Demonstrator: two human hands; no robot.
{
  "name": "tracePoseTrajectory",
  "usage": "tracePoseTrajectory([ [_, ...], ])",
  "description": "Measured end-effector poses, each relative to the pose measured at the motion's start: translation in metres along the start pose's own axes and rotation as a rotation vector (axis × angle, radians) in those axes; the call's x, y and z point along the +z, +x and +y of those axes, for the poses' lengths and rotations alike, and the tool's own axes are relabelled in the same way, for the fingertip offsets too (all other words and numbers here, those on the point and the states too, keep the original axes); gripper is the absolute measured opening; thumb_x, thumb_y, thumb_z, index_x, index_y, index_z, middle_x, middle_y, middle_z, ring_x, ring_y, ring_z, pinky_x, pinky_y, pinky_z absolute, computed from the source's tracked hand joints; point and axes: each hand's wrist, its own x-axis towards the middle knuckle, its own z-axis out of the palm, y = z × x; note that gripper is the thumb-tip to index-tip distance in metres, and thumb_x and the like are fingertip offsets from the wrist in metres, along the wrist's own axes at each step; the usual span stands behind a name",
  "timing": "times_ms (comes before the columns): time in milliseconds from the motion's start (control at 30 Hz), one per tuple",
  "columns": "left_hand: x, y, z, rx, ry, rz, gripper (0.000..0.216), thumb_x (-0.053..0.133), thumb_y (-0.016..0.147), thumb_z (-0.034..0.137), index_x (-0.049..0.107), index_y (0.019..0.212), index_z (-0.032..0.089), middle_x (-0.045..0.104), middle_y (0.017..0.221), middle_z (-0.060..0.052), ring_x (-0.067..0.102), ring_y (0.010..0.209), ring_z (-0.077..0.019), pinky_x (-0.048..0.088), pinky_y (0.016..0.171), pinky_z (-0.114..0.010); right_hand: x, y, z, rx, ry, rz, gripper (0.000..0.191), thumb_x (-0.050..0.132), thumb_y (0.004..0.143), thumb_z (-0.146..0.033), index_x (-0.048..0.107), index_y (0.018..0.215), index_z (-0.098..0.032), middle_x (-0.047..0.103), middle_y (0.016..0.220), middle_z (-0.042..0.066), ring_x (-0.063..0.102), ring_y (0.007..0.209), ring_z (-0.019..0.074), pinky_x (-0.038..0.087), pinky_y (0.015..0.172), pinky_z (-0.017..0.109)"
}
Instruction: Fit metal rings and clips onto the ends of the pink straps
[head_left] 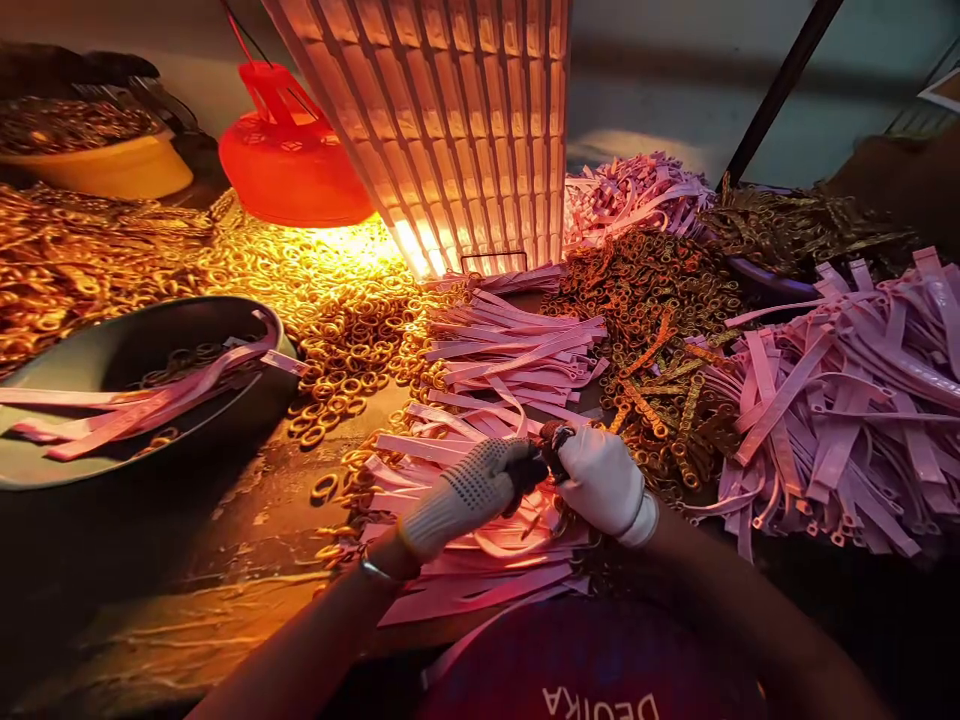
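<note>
My left hand (469, 490), in a white dotted glove with dark fingertips, is closed just over a stack of pink straps (517, 345). Close against it, my right hand (604, 480) wears a white glove, and its fingers are pinched too. The fingertips of both hands meet, and whatever sits between them is too small and dark to make out. One pink strap curves up right behind the left fingers. Brass-coloured rings (349, 350) lie along the left ends of the stacked straps.
A red lamp (300, 165) glows beside a leaning ribbed panel (480, 130). At left stands a basin (187, 450) holding straps and rings; behind it is a yellow tub (142, 170). Metal link pieces (652, 290) and a large strap pile (847, 410) lie to the right.
</note>
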Motion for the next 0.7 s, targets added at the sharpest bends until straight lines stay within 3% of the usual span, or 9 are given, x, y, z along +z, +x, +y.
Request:
tracePoseTrajectory([
  [100, 0.002, -0.001, 0.000, -0.103, -0.185, 0.029, 0.024, 0.053, 0.089, 0.038, 0.056, 0.077, 0.017, 0.049, 0.048, 0.004, 0.041, 0.040, -0.0088, 0.029, 0.040, -0.020, -0.007, 0.001, 0.004, -0.014, 0.020, -0.068, 0.022, 0.050, 0.086, -0.009, 0.065, 0.100, -0.014, 0.071, 0.093, 0.014, 0.067, 0.079, 0.0255, 0.041, 0.059, 0.031],
  [167, 0.003, -0.001, -0.002, -0.098, -0.238, 0.056, 0.022, 0.055, 0.088, 0.037, 0.057, 0.078, 0.017, 0.049, 0.047, 0.005, 0.039, 0.039, -0.0083, 0.028, 0.039, -0.019, -0.010, 0.002, 0.007, -0.033, 0.043, -0.122, 0.024, 0.050, 0.086, -0.010, 0.065, 0.103, -0.014, 0.072, 0.092, 0.013, 0.068, 0.079, 0.0254, 0.041, 0.059, 0.031],
  [333, 0.006, 0.002, -0.009, -0.063, -0.173, 0.043, 0.021, 0.055, 0.086, 0.032, 0.061, 0.075, 0.016, 0.052, 0.047, 0.003, 0.042, 0.040, -0.0088, 0.029, 0.038, -0.019, -0.003, 0.003, 0.010, -0.060, 0.097, -0.193, 0.021, 0.054, 0.084, -0.011, 0.067, 0.100, -0.014, 0.074, 0.092, 0.013, 0.069, 0.084, 0.0222, 0.043, 0.067, 0.027],
  [467, 0.006, 0.007, -0.008, -0.051, -0.092, 0.003, 0.016, 0.049, 0.079, 0.023, 0.062, 0.076, 0.016, 0.052, 0.048, 0.003, 0.044, 0.040, -0.0098, 0.033, 0.040, -0.019, 0.004, 0.003, 0.014, -0.189, 0.065, -0.197, 0.019, 0.056, 0.082, -0.011, 0.068, 0.095, -0.012, 0.074, 0.090, 0.014, 0.068, 0.081, 0.0230, 0.041, 0.064, 0.029],
  [600, -0.020, 0.008, 0.001, 0.076, 0.150, -0.076, 0.020, 0.051, 0.080, 0.023, 0.069, 0.080, 0.014, 0.064, 0.065, -0.002, 0.053, 0.054, -0.0117, 0.040, 0.050, -0.020, 0.006, 0.003, 0.022, -0.275, -0.002, -0.132, 0.018, 0.051, 0.086, -0.012, 0.068, 0.092, -0.013, 0.073, 0.081, 0.013, 0.067, 0.073, 0.0227, 0.035, 0.057, 0.029],
  [667, -0.047, 0.003, 0.006, 0.129, 0.290, -0.005, 0.020, 0.055, 0.081, 0.026, 0.072, 0.080, 0.014, 0.067, 0.070, -0.002, 0.053, 0.061, -0.0119, 0.040, 0.055, -0.020, 0.007, 0.001, 0.027, -0.215, -0.031, -0.101, 0.020, 0.049, 0.089, -0.013, 0.068, 0.095, -0.013, 0.073, 0.079, 0.012, 0.066, 0.070, 0.0227, 0.033, 0.056, 0.031],
  [700, -0.062, -0.001, 0.008, 0.134, 0.366, 0.088, 0.021, 0.055, 0.081, 0.026, 0.073, 0.078, 0.015, 0.066, 0.068, -0.001, 0.051, 0.060, -0.0114, 0.039, 0.056, -0.019, 0.008, -0.002, 0.029, -0.171, -0.036, -0.093, 0.021, 0.049, 0.089, -0.013, 0.068, 0.097, -0.014, 0.073, 0.079, 0.011, 0.066, 0.070, 0.0227, 0.033, 0.056, 0.031],
])
